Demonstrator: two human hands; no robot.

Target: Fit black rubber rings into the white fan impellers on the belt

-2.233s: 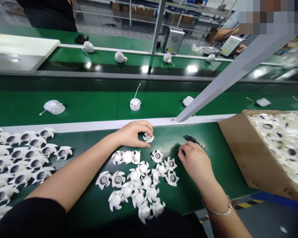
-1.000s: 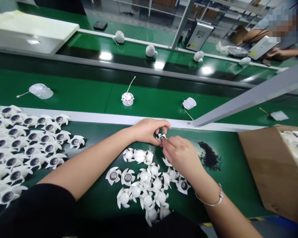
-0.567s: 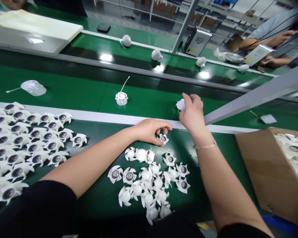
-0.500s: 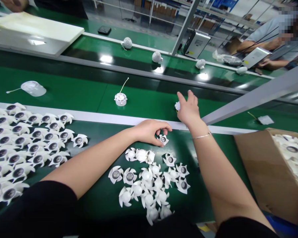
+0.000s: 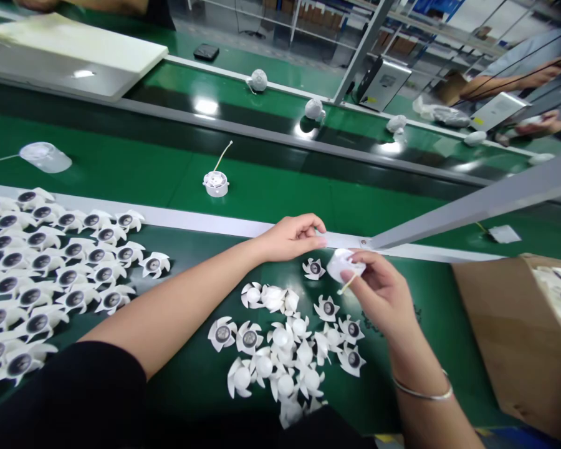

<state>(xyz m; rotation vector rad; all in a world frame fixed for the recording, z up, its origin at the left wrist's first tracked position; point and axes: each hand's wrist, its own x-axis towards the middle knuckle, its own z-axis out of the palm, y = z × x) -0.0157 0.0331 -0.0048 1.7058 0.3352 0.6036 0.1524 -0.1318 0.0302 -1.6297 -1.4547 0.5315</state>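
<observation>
A white round fan housing (image 5: 340, 262) with a short yellowish cable is pinched between the thumb and fingers of my right hand (image 5: 386, 293), above the green worktop. My left hand (image 5: 292, 237) hovers by the pale rail, its fingers loosely bent, thumb and forefinger apart, nothing visible between them. Just below it, a white fan impeller (image 5: 313, 269) lies with its dark ring up, close to the housing. A loose cluster of impellers (image 5: 280, 337) spreads nearer to me, some hub up and some ring up.
Rows of impellers (image 5: 75, 249) cover the left worktop. Another housing with a cable (image 5: 215, 184) stands on the green conveyor (image 5: 271, 187). A cardboard box of impellers (image 5: 490, 337) stands at right, beneath a slanting metal post (image 5: 467, 193). People work across the line.
My right hand has come back from the conveyor toward me, bringing the fan housing. My left hand has moved off the impeller, slightly away from me. Housings on the conveyor have shifted left.
</observation>
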